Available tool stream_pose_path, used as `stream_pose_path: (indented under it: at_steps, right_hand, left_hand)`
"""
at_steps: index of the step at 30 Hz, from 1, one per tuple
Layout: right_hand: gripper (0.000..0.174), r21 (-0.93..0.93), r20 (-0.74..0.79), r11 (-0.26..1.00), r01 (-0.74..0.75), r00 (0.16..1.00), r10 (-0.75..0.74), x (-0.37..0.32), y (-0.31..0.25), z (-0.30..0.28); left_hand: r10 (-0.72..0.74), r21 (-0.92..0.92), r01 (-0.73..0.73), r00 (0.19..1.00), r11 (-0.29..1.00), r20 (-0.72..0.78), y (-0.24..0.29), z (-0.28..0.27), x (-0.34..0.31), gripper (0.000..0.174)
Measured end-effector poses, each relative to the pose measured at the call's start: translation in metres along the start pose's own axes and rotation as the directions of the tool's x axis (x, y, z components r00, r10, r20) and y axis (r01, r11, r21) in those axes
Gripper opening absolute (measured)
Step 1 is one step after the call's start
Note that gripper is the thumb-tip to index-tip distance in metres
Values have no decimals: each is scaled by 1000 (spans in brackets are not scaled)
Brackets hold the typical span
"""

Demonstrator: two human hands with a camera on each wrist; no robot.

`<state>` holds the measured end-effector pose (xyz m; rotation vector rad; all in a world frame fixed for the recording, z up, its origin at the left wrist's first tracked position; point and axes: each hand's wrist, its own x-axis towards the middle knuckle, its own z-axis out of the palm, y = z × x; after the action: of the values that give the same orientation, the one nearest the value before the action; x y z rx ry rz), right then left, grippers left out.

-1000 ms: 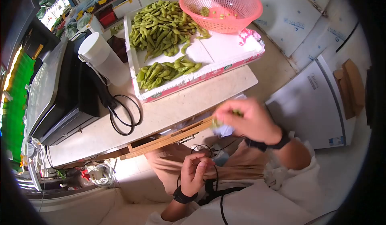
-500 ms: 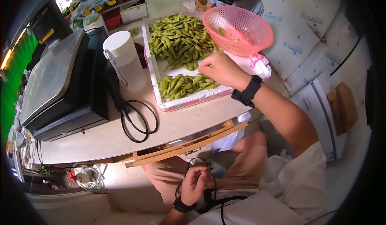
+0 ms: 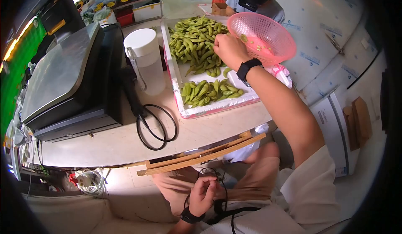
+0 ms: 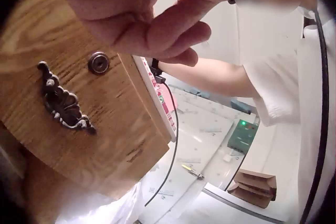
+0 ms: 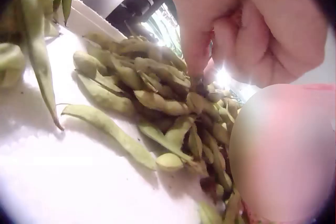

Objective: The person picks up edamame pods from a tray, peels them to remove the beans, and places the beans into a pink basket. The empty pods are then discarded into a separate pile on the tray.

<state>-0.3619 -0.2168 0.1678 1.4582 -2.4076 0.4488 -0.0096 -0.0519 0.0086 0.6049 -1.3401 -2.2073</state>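
My right hand (image 3: pixel 231 50) reaches over the large heap of green edamame pods (image 3: pixel 194 46) in the white foam tray (image 3: pixel 181 108). In the right wrist view its thumb and forefinger come together on an edamame pod (image 5: pixel 197 86) at the heap's edge; the other fingers curl inward. A smaller group of pods (image 3: pixel 209 92) lies along the tray's near side. My left hand (image 3: pixel 202 196) stays low over my lap, its fingers loosely bent and nothing visible in them; the left wrist view shows it beside a wooden drawer front (image 4: pixel 105 124).
A pink basket (image 3: pixel 272 56) with a few beans rests at the tray's right end. Left of the tray are a white-lidded bottle (image 3: pixel 147 66), a looped black cable (image 3: pixel 157 127) and a black machine (image 3: pixel 71 87). An open drawer (image 3: pixel 201 154) juts from the table; another person (image 3: pixel 259 2) is behind.
My right hand has gone from above my lap, with something green in it, across the near pods to the large heap. The left hand has hardly moved. The head view has shifted.
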Motion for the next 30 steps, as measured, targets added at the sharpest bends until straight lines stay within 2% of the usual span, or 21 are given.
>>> stream_pose_path:
  at_steps: [1,5,6,8,10,11,12,13,14,15,16,17,18,20,22,23,24,25,27,29,30]
  right_hand:
    - [14,21,-22,999,-39,999,39,0,0,1]
    - [15,183,-146,983,23,989,4,-4,8,-13]
    - [15,242,-123,970,32,992,-2,-12,4,-27]
    - [18,567,-66,821,58,998,-26,-36,-1,-47]
    - [18,762,30,648,14,998,-57,-81,-15,-71]
    - [15,818,139,571,-69,987,-81,-109,-18,-80]
    - [13,767,127,641,-27,986,-111,-140,-21,-85]
    - [12,834,261,520,-184,962,-78,-171,-29,-91]
    - [11,833,454,387,-396,889,-66,-202,-32,-95]
    - [12,830,477,370,-417,875,-83,-228,-38,-97]
    - [11,794,526,415,-445,844,-101,-248,-40,-97]
    - [11,827,456,429,-364,881,-130,-267,-41,-91]
    - [12,839,450,402,-366,883,-136,-284,-39,-81]
    - [12,852,453,353,-386,882,-130,-315,-37,-67]
    - [12,836,476,322,-445,879,-21,-336,-36,-60]
    - [12,837,477,310,-451,879,-12,-344,-34,-56]
    - [13,836,427,371,-403,904,21,-350,-33,-53]
    - [13,828,373,434,-356,927,49,-355,-30,-53]
    - [15,822,379,432,-370,923,69,-362,-22,-53]
    - [18,815,397,417,-403,912,105,-371,-13,-54]
    - [16,828,438,341,-446,893,103,-376,-8,-52]
  left_hand:
    - [28,13,-28,1000,1000,-12,1,0,0,16]
    - [36,39,-35,999,999,-15,3,-3,0,16]
    - [17,21,-17,1000,1000,-13,4,-4,-1,17]
    - [-4,4,4,1000,1000,-8,4,-5,-1,17]
    - [22,33,-21,999,999,-23,5,-4,-2,18]
    - [12,33,-11,1000,999,-27,8,-3,-1,18]
    - [61,92,-57,997,994,-37,12,0,1,18]
    - [102,152,-94,994,984,-43,14,3,0,19]
    - [106,72,-103,994,992,-39,11,5,0,21]
    - [160,46,-157,986,986,-54,9,10,1,23]
    - [178,9,-177,983,984,-44,9,14,3,25]
    - [197,-28,-198,980,980,-38,9,18,3,27]
    - [216,-103,-220,975,970,-48,10,25,3,29]
    - [229,-36,-229,973,973,8,7,31,2,27]
    - [212,-28,-211,976,977,49,5,37,2,26]
    - [198,91,-205,977,975,78,1,39,3,24]
    - [181,205,-201,977,958,109,-2,42,3,23]
    - [172,212,-193,978,958,117,-2,47,3,23]
    - [11,106,-13,1000,994,14,-1,57,2,18]
    - [1,132,-2,1000,991,10,-3,61,5,15]
    - [-22,86,19,999,996,39,-6,62,5,15]
